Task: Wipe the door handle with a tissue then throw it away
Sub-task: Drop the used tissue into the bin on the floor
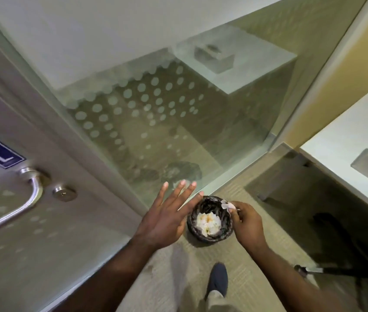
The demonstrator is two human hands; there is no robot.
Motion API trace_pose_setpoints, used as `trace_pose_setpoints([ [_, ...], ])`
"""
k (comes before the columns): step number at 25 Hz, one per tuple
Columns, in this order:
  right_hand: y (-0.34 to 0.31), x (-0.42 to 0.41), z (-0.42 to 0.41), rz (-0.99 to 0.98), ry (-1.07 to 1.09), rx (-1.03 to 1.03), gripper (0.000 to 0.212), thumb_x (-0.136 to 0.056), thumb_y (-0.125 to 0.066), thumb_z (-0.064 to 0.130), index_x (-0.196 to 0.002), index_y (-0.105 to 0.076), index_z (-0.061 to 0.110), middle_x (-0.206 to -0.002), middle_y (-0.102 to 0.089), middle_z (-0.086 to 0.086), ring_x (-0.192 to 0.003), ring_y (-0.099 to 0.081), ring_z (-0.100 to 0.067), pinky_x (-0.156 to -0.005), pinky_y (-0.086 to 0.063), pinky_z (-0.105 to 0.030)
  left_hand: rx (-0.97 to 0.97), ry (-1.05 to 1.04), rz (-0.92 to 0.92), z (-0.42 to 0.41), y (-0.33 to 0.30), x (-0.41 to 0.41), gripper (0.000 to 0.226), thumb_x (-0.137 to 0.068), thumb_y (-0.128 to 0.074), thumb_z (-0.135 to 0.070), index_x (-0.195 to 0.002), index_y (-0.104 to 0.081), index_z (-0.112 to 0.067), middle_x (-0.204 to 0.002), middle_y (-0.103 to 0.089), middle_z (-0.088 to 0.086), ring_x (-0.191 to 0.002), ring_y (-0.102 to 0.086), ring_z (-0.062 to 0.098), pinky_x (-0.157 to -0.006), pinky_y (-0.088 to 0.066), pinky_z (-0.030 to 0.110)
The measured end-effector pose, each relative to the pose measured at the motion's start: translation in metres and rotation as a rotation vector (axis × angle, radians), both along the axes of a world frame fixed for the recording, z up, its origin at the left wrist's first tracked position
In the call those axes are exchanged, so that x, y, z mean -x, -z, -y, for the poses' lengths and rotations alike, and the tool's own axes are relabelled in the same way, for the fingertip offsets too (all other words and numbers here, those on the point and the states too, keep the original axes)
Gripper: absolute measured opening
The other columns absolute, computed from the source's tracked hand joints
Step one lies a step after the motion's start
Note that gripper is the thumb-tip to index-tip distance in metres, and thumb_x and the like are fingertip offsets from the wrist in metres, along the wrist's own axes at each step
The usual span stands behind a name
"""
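- Our right hand (247, 224) is pinched on the crumpled tissue (227, 206), right above the rim of the small black bin (210, 219).
- Our left hand (167, 213) is spread wide, fingers apart, gripping nothing, just left of the bin.
- White scraps already lie inside the bin.
- The metal door handle (24, 197) sits well off to our left, untouched.
- One dark shoe (218, 281) is planted on the carpet below.

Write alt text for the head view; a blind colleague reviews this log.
The right hand holds a tissue above a small bin on the floor, the left hand open beside it. The door handle is at left.
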State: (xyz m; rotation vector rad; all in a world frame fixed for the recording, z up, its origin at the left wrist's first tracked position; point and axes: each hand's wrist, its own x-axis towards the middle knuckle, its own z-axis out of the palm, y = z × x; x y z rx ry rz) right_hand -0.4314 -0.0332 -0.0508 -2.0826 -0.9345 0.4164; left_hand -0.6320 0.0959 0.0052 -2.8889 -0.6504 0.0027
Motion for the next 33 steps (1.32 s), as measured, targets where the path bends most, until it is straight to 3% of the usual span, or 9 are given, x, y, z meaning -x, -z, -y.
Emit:
trace_pose_setpoints([
  [5, 0.026, -0.047, -0.030, 0.051, -0.123, 0.135, 0.021, -0.088, -0.063, 0.008, -0.107, -0.071, 0.012, -0.106, -0.067, -0.009, -0.099, -0.059, -0.028, -0.088, -0.046, -0.042, -0.012, -0.012, -0.042, -0.049, 0.012, -0.066, 0.113, -0.067, -0.079, -0.036, -0.158, -0.013, -0.023, -0.163, -0.026, 0.006, -0.151, -0.022, 0.025, -0.120, -0.018, 0.058],
  [10, 0.052, -0.063, -0.066, 0.105, -0.152, 0.147, 0.027, -0.083, -0.069, 0.006, -0.107, -0.073, 0.017, -0.092, -0.059, -0.004, -0.085, -0.056, -0.024, -0.076, -0.046, -0.034, -0.047, 0.030, -0.049, -0.104, 0.030, -0.087, 0.108, -0.071, -0.075, -0.033, -0.158, -0.012, -0.024, -0.164, -0.025, 0.004, -0.151, -0.021, 0.026, -0.122, -0.012, 0.056],
  [15, 0.097, -0.059, -0.082, 0.131, -0.149, 0.235, 0.025, -0.080, -0.072, 0.009, -0.104, -0.072, 0.016, -0.098, -0.067, -0.007, -0.090, -0.062, -0.028, -0.080, -0.051, -0.040, -0.035, 0.077, -0.016, -0.136, 0.050, -0.086, 0.104, -0.068, -0.076, -0.024, -0.156, -0.022, -0.022, -0.162, -0.031, 0.007, -0.149, -0.023, 0.027, -0.121, -0.012, 0.048],
  [20, 0.147, -0.052, -0.088, 0.137, -0.203, 0.285, 0.025, -0.075, -0.074, 0.001, -0.098, -0.068, 0.007, -0.093, -0.068, -0.015, -0.084, -0.064, -0.035, -0.072, -0.054, -0.041, -0.007, 0.095, 0.016, -0.148, 0.064, -0.083, 0.100, -0.071, -0.076, -0.027, -0.156, -0.024, -0.021, -0.163, -0.026, 0.009, -0.152, -0.018, 0.026, -0.123, -0.002, 0.039],
  [25, 0.186, -0.060, -0.096, 0.055, -0.194, 0.478, 0.025, -0.089, -0.060, 0.012, -0.114, -0.064, 0.009, -0.113, -0.063, -0.013, -0.101, -0.058, -0.032, -0.083, -0.047, -0.037, 0.013, 0.089, 0.070, -0.149, 0.071, -0.083, 0.095, -0.081, -0.063, -0.041, -0.159, -0.013, -0.023, -0.166, -0.018, 0.008, -0.154, -0.010, 0.025, -0.124, 0.000, 0.038],
  [29, 0.192, -0.064, -0.091, 0.081, -0.163, 0.615, 0.044, -0.083, -0.067, 0.020, -0.126, -0.059, 0.016, -0.125, -0.060, -0.007, -0.106, -0.059, -0.026, -0.086, -0.048, -0.033, 0.028, 0.069, 0.100, -0.147, 0.072, -0.084, 0.095, -0.080, -0.064, -0.043, -0.159, -0.015, -0.024, -0.166, -0.019, 0.008, -0.155, -0.009, 0.025, -0.125, -0.001, 0.038],
  [33, 0.183, -0.063, -0.073, 0.057, -0.122, 0.598, 0.036, -0.084, -0.065, 0.021, -0.119, -0.063, 0.014, -0.118, -0.063, -0.007, -0.101, -0.060, -0.026, -0.083, -0.050, -0.034, 0.025, 0.044, 0.080, -0.142, 0.066, -0.085, 0.099, -0.078, -0.065, -0.045, -0.160, -0.014, -0.024, -0.167, -0.019, 0.007, -0.155, -0.010, 0.025, -0.125, 0.000, 0.037],
])
